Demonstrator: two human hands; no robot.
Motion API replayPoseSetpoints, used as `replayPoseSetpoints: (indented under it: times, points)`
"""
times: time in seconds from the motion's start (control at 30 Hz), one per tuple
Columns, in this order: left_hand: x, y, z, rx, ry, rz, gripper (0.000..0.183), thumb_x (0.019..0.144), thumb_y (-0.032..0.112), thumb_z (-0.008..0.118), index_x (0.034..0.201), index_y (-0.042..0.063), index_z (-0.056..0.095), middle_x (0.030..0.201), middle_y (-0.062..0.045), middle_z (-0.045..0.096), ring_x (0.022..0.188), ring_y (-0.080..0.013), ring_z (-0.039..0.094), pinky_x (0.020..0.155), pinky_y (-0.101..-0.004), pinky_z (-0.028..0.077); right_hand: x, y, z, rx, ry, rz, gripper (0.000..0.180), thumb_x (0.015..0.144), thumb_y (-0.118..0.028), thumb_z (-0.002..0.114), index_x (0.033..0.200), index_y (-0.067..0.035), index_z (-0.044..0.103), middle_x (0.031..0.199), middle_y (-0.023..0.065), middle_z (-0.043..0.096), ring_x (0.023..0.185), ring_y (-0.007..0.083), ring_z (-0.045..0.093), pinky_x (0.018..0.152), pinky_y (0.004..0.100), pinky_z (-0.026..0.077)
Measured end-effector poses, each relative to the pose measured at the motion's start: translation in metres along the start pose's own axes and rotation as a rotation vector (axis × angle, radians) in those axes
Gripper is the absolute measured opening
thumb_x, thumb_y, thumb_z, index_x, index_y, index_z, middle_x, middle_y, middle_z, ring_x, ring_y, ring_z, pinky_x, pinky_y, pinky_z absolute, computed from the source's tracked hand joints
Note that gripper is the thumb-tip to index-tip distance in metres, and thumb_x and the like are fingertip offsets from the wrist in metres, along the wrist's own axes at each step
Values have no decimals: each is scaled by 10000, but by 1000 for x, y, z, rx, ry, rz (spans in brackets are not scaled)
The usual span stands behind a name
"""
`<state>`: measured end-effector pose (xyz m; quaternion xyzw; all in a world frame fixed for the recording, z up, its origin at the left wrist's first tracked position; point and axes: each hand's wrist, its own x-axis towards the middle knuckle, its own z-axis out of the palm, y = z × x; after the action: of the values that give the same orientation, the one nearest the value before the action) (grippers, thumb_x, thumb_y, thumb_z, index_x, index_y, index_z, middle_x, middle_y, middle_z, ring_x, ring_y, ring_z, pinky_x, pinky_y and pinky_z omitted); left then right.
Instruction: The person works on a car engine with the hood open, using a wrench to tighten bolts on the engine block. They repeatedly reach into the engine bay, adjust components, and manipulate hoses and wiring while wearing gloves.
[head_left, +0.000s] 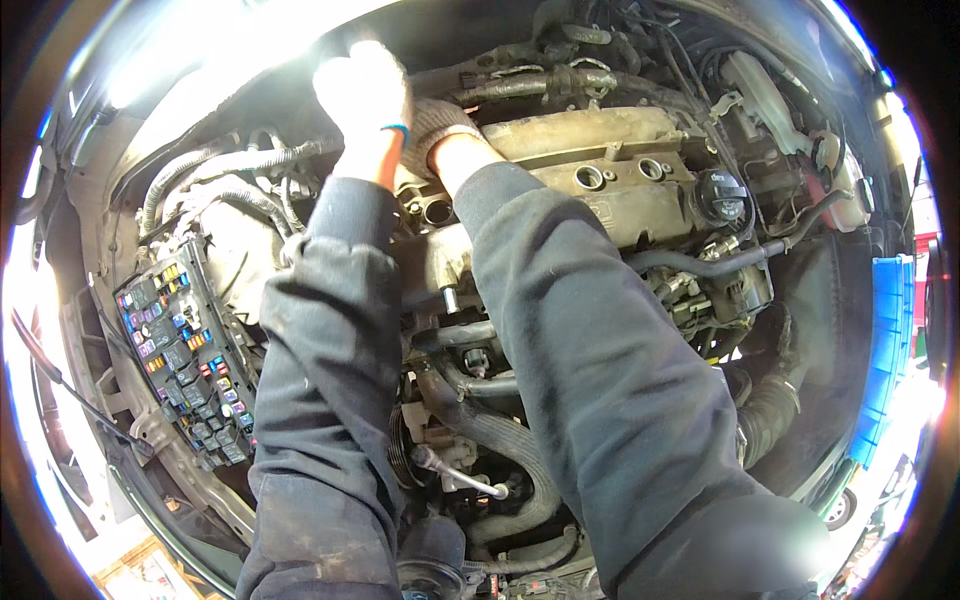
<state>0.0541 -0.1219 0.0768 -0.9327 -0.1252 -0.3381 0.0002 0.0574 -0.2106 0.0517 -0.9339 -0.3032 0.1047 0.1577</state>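
Both arms, in dark sleeves, reach across a car engine bay to the far side of the engine. My left hand (364, 94), in a light glove with a blue cuff edge, is washed out by glare, and what its fingers do is unclear. Just right of it, my right hand (442, 127), in a knit glove, is at the left end of the valve cover (637, 206), its fingers hidden. Round openings in the cover show beside the right forearm. A black oil filler cap (721, 196) sits at the cover's right end.
An uncovered fuse box (184, 345) lies left of the arms, below corrugated wiring looms (240, 161). A ratchet (461, 474) rests low between the arms, near a thick hose (517, 442). The coolant reservoir (844, 187) and a blue plastic tray (885, 360) are at right.
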Motion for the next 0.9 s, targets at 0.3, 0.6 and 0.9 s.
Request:
replayPoseSetpoints:
  times: [0.3, 0.6, 0.9]
  points:
    - [37, -74, 59, -964, -231, 63, 263, 1070, 245, 577, 853, 96, 569, 691, -8, 485, 579, -158, 434, 586, -357, 416, -1, -3, 5, 92, 65, 22, 463, 1049, -455, 556, 1219, -65, 739, 1233, 228, 737, 1165, 392, 710, 1016, 465, 562]
    - [33, -54, 62, -246, 74, 185, 274, 991, 307, 694, 941, 38, 675, 801, -91, 661, 688, -220, 645, 666, -384, 565, 0, -1, -2, -21, 32, -19, 391, 1049, -368, 496, 1196, -132, 770, 1217, 211, 747, 1155, 377, 716, 1016, 468, 564]
    - [11, -13, -27, -1089, -201, 0, 307, 1051, 185, 552, 1195, 9, 759, 1127, -169, 774, 984, -202, 735, 918, -327, 580, -14, 12, -12, 51, 126, -55, 506, 1099, -429, 411, 1269, -56, 707, 1335, 209, 692, 1244, 374, 665, 1087, 473, 520]
